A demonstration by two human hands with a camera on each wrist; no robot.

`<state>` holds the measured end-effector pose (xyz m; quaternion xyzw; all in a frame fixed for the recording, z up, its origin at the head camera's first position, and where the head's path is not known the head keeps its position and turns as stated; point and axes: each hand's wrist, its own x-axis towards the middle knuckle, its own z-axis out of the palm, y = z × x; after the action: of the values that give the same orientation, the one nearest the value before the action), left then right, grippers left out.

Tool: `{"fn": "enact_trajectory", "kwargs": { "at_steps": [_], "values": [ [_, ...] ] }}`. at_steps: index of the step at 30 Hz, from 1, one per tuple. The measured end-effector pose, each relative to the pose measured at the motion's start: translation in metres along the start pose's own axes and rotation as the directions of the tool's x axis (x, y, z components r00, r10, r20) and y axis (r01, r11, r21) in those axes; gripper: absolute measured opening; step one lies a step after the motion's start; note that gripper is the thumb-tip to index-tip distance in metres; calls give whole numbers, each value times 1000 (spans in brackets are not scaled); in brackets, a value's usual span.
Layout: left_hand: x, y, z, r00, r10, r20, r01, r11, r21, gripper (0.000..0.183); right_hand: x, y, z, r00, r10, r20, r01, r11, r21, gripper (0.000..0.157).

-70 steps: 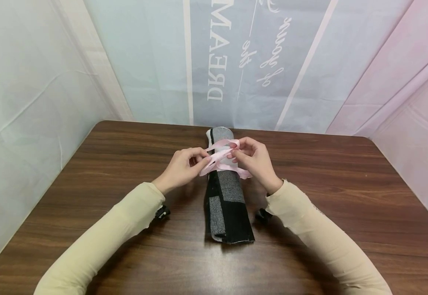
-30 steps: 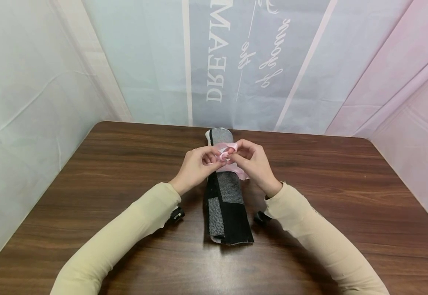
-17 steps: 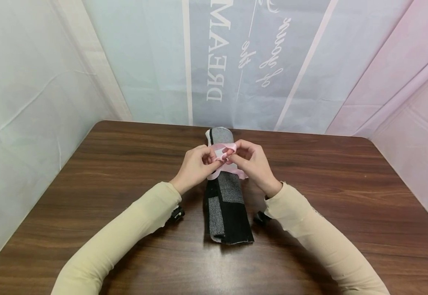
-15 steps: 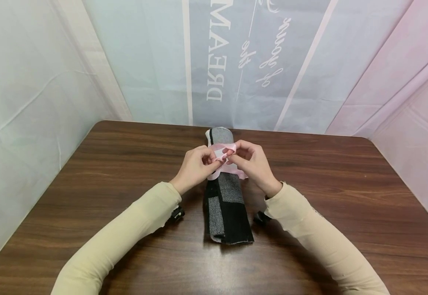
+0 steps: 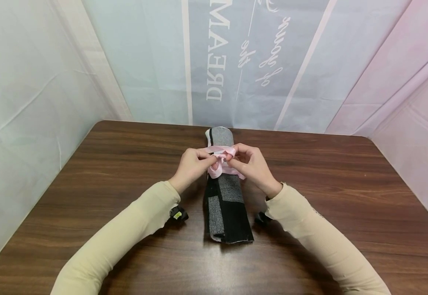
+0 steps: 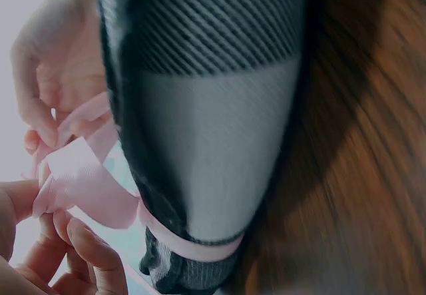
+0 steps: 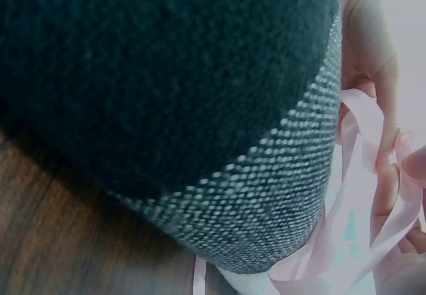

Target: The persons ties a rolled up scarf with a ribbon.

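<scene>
A rolled cloth (image 5: 232, 217) with black, grey and white patches lies lengthwise on the table. Pink ribbon (image 5: 216, 170) wraps round its upper half, and loops of it stand up on top. My left hand (image 5: 193, 166) pinches the ribbon between thumb and fingers, just left of the roll's middle. From the other side my right hand (image 5: 252, 166) pinches a ribbon loop, its fingertips close to the left ones. In the left wrist view a wide ribbon loop (image 6: 93, 182) hangs between the hands, and a band (image 6: 193, 247) circles the roll. The right wrist view shows ribbon strands (image 7: 346, 222) beside the cloth.
The brown wooden table (image 5: 328, 184) stretches to both sides. Behind it hangs a printed backdrop (image 5: 162, 61) with lettering, and pale curtains (image 5: 22, 102) enclose the sides. Black wrist devices (image 5: 178, 214) sit below the cuffs.
My left hand moved right toward the right hand, then shifted slightly back left. The ribbon loops between the fingers have changed shape, with one loop now hanging below the left fingertips. The roll stays in place.
</scene>
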<state>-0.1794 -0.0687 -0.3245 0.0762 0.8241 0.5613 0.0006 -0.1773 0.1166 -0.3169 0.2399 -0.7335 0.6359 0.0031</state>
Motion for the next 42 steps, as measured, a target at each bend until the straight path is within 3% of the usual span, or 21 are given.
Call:
{"fn": "enact_trajectory", "kwargs": {
  "at_steps": [3, 6, 18, 29, 35, 42],
  "values": [
    [0, 1, 1, 998, -61, 32, 65, 989, -135, 24, 0, 1, -1, 1000, 2, 11, -2, 1000, 0, 6],
    [-1, 2, 2, 992, -109, 64, 120, 970, -209, 24, -1, 3, -1, 999, 15, 28, -15, 1000, 4, 7],
    [-3, 8, 3, 979, -195, 66, 206, 939, -276, 27, -1, 5, -2, 1000, 29, -2, -29, 1000, -6, 3],
    [-2, 7, 3, 979, -187, 79, 203, 899, -389, 27, 0, 8, -3, 999, 52, -7, -52, 998, -27, 8],
    [-2, 6, 2, 986, -142, 93, 169, 872, -460, 24, -1, 9, -3, 995, 91, 30, -91, 996, -2, 10],
    [-6, 4, 0, 989, -110, 98, 145, 839, -524, 35, -2, 10, -3, 994, 102, 37, -101, 995, -24, 13]
  ]
}}
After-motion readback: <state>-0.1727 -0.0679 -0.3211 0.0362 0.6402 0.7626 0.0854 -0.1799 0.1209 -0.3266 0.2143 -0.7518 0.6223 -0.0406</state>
